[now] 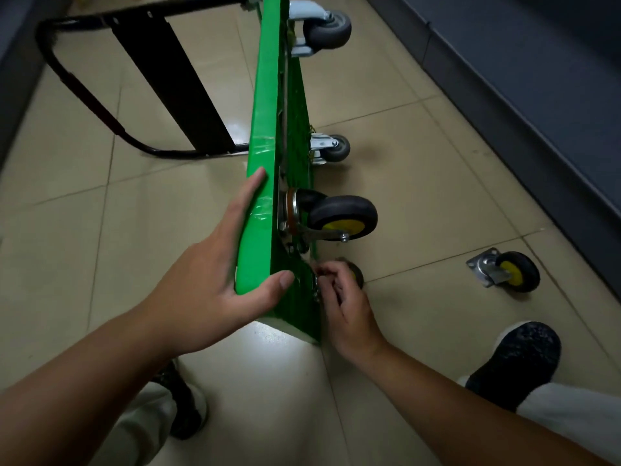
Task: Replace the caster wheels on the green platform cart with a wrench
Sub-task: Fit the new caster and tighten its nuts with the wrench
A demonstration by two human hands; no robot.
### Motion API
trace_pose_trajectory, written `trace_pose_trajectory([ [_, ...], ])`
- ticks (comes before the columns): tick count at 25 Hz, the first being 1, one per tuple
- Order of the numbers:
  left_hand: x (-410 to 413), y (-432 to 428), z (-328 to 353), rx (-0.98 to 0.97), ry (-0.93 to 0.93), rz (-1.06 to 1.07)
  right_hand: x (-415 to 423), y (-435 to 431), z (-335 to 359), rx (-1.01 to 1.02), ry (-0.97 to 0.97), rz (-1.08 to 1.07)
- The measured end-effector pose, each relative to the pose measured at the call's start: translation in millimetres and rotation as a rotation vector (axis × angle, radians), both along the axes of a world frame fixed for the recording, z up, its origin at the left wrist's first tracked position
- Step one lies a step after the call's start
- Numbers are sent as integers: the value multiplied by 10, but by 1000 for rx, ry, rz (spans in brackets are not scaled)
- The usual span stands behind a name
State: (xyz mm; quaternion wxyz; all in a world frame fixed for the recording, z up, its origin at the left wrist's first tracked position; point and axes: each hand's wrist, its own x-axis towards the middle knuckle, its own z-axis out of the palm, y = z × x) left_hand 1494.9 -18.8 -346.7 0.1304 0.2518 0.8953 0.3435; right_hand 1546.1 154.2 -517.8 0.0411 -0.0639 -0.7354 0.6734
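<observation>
My left hand is spread wide on the near end of the green platform cart. The fingers lie straight along its top edge and the thumb rests across the corner onto the underside, so I'm bracing it, not wrapping around it. My right hand has its fingers curled in tight, pinching a small metal bit right against the underside at lower centre. It's too small and blurry to tell if that's a nut, a bolt or a tool tip.

The cart is tipped on its side on the tile floor, running from top centre down to lower centre, with its black handle out at upper left. A yellow-hub caster is mounted just above my right hand. Two grey casters sit further up. Another wheel peeks out behind my right fingers, mostly hidden. A loose yellow-hub caster lies on the floor at right, well apart from the cart.
</observation>
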Motion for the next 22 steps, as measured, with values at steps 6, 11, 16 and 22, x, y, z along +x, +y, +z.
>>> trace_pose_trajectory([
  [6, 23, 10, 24, -11, 12, -4, -110, -81, -116, 13, -6, 176],
  [11, 34, -8, 27, -21, 13, 6, -212, 0, -81, 130, -36, 301],
  [16, 47, -2, 39, -26, 38, -1, -160, 49, 144, 200, -124, 313],
  [22, 44, -9, 11, -8, 27, 15, 65, -44, 690, -205, -380, 324],
])
